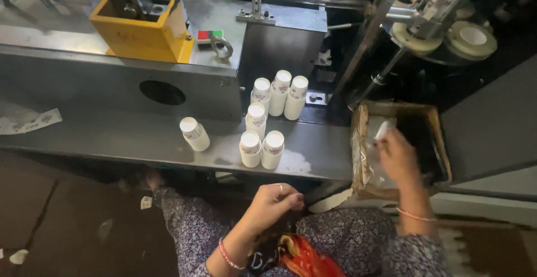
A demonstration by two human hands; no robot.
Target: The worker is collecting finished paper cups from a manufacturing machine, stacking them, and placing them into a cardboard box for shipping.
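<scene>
1. The grey machine bed (140,137) carries seven stacks of white paper cups (263,126), standing upright; none is held.
2. A cardboard box (436,137) stands at the bed's right end.
3. The right hand (398,155) reaches into the box, pinching something white, seemingly gathering pieces.
4. The left hand (274,201), loosely curled and empty, hovers over the lap.

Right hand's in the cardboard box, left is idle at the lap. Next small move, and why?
Probably lift the right hand out of the cardboard box with the pale piece at its fingertips and bring it toward the paper cup stacks on the grey shelf. The left hand is curled and looks empty; the stacks stand within easy reach.
</scene>
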